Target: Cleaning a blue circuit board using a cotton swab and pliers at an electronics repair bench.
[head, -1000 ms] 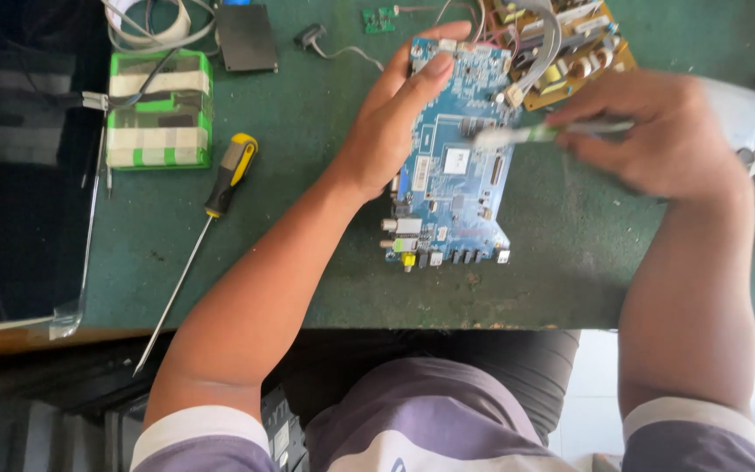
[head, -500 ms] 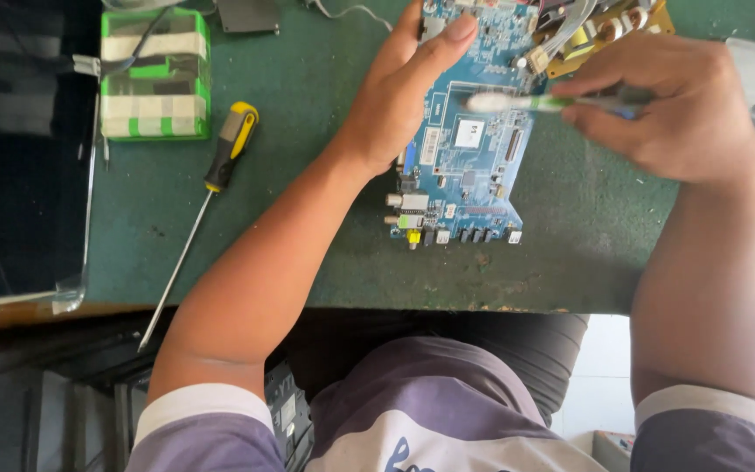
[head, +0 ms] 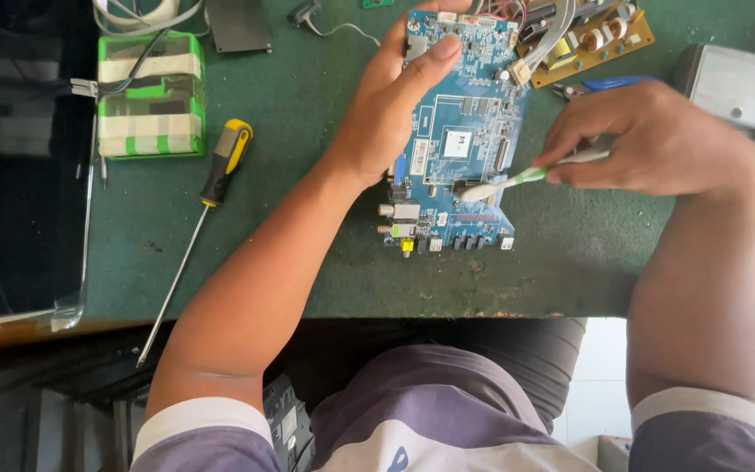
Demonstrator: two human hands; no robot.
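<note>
In the head view, a blue circuit board (head: 460, 140) is seen lying flat on the green counter (head: 308, 236), near its front edge and in front of the person. The left hand (head: 395, 114) is laid over the board's left edge, the fingers (head: 439, 52) pressed on its upper part, so that the board is held down and gripped at the side. The right hand (head: 657, 140) is closed around the handle of a white and green toothbrush (head: 517, 177), whose bristled head is set against the board's lower middle, beside a row of connectors.

To the left, a green block wrapped in bands of pale tape (head: 150, 96) is placed on the counter, with a cable running over its top; what it encloses cannot be told. Just beside it a screwdriver with a yellow and black handle (head: 211, 201) is laid, its shaft reaching past the counter's front edge. A yellowish board with coils (head: 592, 39) is seen behind the blue one, and a grey box (head: 736, 87) at the far right. A dark panel (head: 15, 157) is set along the left.
</note>
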